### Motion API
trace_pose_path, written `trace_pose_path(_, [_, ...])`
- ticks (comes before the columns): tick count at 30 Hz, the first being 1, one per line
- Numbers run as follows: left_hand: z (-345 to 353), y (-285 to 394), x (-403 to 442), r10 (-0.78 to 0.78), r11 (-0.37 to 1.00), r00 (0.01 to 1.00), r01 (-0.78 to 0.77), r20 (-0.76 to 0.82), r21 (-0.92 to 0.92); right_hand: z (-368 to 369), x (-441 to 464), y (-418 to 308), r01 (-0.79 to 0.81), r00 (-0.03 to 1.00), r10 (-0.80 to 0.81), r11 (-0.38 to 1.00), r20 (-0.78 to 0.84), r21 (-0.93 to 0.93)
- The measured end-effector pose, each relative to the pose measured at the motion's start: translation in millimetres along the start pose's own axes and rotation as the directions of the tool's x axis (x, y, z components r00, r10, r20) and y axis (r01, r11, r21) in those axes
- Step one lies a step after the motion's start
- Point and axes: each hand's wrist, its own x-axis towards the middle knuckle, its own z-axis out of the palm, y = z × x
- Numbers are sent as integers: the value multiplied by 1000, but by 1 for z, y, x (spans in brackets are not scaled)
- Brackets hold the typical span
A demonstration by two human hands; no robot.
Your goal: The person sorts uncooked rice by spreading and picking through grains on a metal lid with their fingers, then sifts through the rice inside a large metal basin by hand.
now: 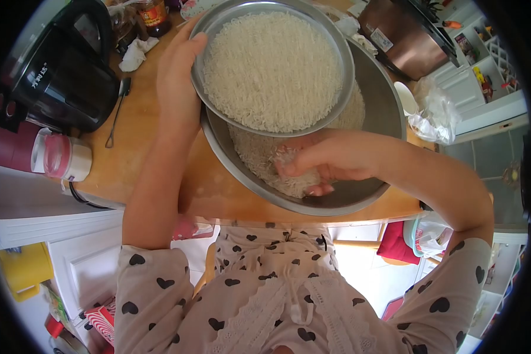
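Left grip [180, 79]: clamped on dish [347, 66] edge; rice [271, 71] held above bowl [386, 109] | Right grip [321, 160]: loosely curled round rice in bowl | Risk: rice spilled if dish is tipped by one-sided hold

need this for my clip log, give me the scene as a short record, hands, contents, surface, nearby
left hand: holds round silver metal dish by its rim
dish contents: white rice grains
right hand: curled inside large round silver metal bowl, touching loose white rice
surface: light-brown wooden table
view's left: tall glossy black jug-shaped appliance
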Motion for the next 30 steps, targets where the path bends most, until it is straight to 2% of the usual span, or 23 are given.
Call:
trace_pose_path(2, [0, 2, 0, -5, 1000, 1000, 6, 28, -3, -17, -7, 2, -20, 990, 32, 996, 136, -84])
trace_pose_path(11, [1, 4, 1, 1, 1000, 995, 0, 103, -10, -45, -62, -12, -38, 995, 32, 997, -90, -72])
trace_pose_path(18, [0, 3, 1, -26, 999, 993, 28, 115, -17, -45, -67, -59, 141, 987, -151, 976, -46, -168])
trace_pose_path(21, [-1, 2, 2, -20, 1000, 993, 21, 117, -9, -21, -59, -86, 190, 953, -251, 932, -172, -308])
trace_pose_path(24, [0, 3, 1, -16, 1000, 993, 15, 118, 9, -9, -47, -105, 461, 843, -501, 860, -193, -218])
trace_pose_path(25, [0, 3, 1, -22, 1000, 992, 22, 123, 1, -14, -48, -111, 485, 833, -532, 834, -151, -265])
trace_pose_path(27, [0, 4, 2, -31, 999, 991, 34, 130, -17, -27, -51, -125, 530, 809, -584, 771, -60, -353])
trace_pose_path(28, [-1, 4, 2, -32, 999, 991, 35, 129, -23, -31, -55, -128, 531, 783, -615, 739, -92, -414])
trace_pose_path(30, [-1, 4, 1, -34, 999, 992, 38, 125, -34, -47, -61, -137, 508, 844, -536, 818, -36, -270])
